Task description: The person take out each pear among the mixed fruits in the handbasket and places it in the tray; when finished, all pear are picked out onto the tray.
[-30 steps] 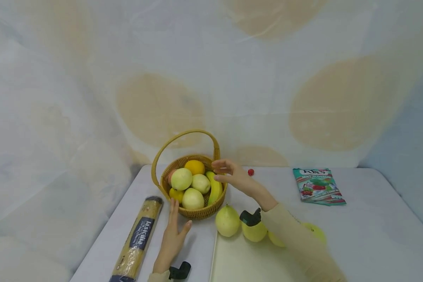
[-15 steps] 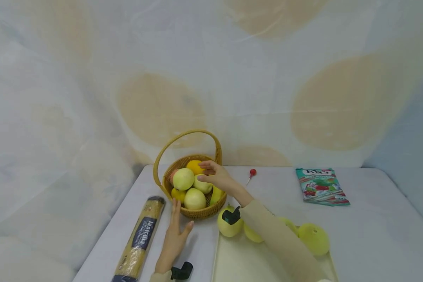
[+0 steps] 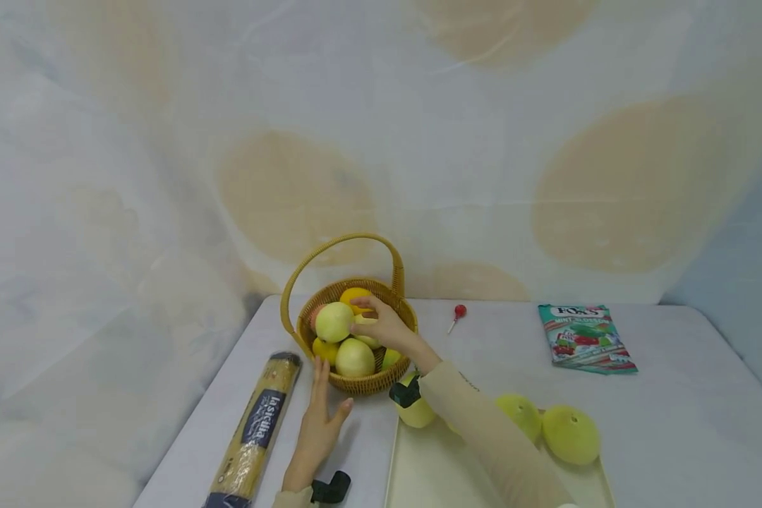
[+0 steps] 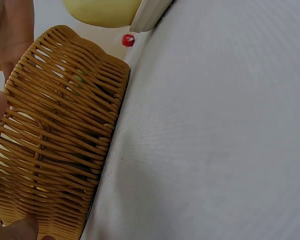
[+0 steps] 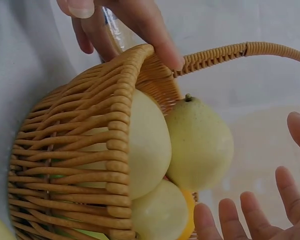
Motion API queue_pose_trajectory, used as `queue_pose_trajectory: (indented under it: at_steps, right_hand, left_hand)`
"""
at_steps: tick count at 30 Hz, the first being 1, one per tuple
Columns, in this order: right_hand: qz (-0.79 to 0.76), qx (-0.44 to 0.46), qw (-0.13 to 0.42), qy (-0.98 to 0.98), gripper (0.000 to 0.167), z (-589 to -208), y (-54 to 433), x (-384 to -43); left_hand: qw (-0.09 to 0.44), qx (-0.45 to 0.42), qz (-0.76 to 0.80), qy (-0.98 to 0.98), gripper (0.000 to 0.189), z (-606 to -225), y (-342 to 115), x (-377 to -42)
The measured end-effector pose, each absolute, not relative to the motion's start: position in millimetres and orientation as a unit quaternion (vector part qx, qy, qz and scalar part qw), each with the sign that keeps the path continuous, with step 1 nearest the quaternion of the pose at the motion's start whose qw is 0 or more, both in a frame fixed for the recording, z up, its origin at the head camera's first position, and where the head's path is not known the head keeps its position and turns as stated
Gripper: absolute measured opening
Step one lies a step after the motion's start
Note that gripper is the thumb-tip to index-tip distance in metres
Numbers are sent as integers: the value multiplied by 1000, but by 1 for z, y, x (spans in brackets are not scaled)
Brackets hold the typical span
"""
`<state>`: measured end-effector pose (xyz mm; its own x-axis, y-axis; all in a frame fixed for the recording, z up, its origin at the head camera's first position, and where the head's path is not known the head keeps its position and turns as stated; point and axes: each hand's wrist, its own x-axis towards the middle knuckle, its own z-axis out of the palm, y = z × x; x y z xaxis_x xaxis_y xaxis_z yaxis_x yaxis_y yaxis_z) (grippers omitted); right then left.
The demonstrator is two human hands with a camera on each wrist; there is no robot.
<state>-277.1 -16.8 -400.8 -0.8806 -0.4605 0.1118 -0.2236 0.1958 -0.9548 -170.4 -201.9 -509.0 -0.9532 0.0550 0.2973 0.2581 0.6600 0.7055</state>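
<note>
your right grip (image 3: pixel 389 326) was spread loosely – fingers parted, holding nothing, just beside the pale yellow-green pear (image 5: pixel 200 145), smooth, with a dark stem (image 5: pixel 188 97). that pear sat among other fruit (image 5: pixel 160 210) in the woven basket (image 3: pixel 363 385) on the desk (image 3: pixel 686 437); your left grip (image 3: pixel 317 427) – fingers extended, thumb apart – touched the basket's near side.

From afar, I see a golden-brown woven basket (image 3: pixel 363 384), pale-green fruit (image 3: pixel 355 358) and a white backdrop (image 3: pixel 432 148) blotched tan.
</note>
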Motion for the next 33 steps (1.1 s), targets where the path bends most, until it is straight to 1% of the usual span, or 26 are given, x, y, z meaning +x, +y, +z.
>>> queue_pose_trajectory:
  at_steps: [14,20,25,33]
  right_hand:
    - [-575,-211,95,785,56,-394,-21,-281]
    - [-557,-232,77,793,60,-397,-27,-284]
    - [-557,-256,85,786,62,-397,-34,-282]
    - [-546,-252,81,795,62,-395,-38,-278]
  left_hand:
    - [130,-90,-396,-905,82,-506,-203,-173]
    - [134,-90,-395,-904,82,-508,-204,-173]
    - [127,-87,-402,-902,82,-510,-204,-172]
    - [127,-84,-402,-903,83,-511,-204,-171]
